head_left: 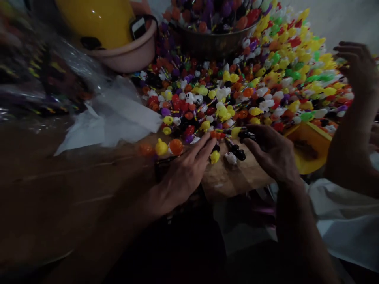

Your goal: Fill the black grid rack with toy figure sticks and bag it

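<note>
My left hand (188, 167) reaches over the table's front edge with its fingers stretched out, fingertips by a small orange-red piece (217, 135). On the right, my right hand (274, 154) has its thumb and fingers closed round a black toy topper (248, 136). A striped stick with a yellow part extends leftward from it. Between my hands lie a black topper (237, 152), a white one (230, 158) and a yellow one (214, 157). Left of my left hand are an orange ball-shaped piece (176, 146) and a yellow figure (161, 147).
A large heap of coloured toppers (266, 83) covers the back. Behind stand a metal bowl (219, 43) full of them and a pink basin (130, 57) holding a phone (138, 28). A yellow container (309, 157) is at right, near another person's hand (359, 67).
</note>
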A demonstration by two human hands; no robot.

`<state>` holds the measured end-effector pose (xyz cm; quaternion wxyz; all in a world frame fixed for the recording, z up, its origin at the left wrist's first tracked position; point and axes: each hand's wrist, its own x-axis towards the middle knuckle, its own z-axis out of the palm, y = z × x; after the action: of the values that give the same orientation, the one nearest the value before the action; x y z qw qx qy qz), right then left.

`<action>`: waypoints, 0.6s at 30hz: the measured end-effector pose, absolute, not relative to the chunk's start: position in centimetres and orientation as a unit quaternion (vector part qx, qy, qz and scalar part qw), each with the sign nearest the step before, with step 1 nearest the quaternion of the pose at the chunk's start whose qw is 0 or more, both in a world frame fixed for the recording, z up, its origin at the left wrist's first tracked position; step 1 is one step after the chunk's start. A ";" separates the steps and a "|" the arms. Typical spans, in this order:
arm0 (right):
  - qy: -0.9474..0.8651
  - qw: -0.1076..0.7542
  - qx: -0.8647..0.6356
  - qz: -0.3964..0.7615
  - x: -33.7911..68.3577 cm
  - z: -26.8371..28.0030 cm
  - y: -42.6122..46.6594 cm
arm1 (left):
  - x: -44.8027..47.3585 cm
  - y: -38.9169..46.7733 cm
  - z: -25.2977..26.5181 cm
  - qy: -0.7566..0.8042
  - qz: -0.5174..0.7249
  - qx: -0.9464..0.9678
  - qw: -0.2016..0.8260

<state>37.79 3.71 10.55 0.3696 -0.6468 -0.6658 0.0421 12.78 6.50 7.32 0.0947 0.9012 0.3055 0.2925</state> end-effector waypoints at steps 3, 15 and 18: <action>-0.687 0.349 -0.622 0.140 36.3 13.0 1.3 | 14.5 7.0 6.0 0.343 0.251 0.894 0.140; -0.582 0.462 -0.537 0.400 28.7 2.8 1.2 | 11.6 4.6 3.2 0.469 0.256 0.747 0.397; -0.572 0.486 -0.527 0.398 26.8 1.6 1.5 | 11.6 4.6 2.5 0.475 0.270 0.751 0.372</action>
<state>26.82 1.45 1.56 0.4864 -0.5274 -0.5721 0.3975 11.57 4.63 2.46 0.3724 0.7506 0.4746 0.2697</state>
